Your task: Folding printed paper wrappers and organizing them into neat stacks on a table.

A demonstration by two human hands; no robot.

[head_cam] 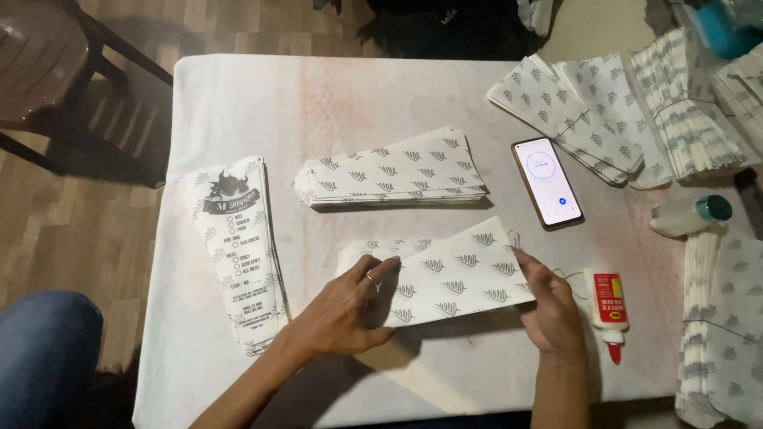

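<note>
Paper sleeve (449, 274), long axis left-right, tilted

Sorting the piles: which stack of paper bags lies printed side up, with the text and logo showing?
The stack at the table's left edge, left of the left hand. The other stacks show only the leaf pattern.

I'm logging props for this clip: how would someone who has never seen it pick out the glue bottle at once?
Start at the white-covered table and find the right hand holding the leaf-printed paper sheet. Just right of that hand lies the glue bottle. It is small and white, with a red label and a red nozzle pointing toward the near edge, unlike the teal-capped bottle farther back.
</note>
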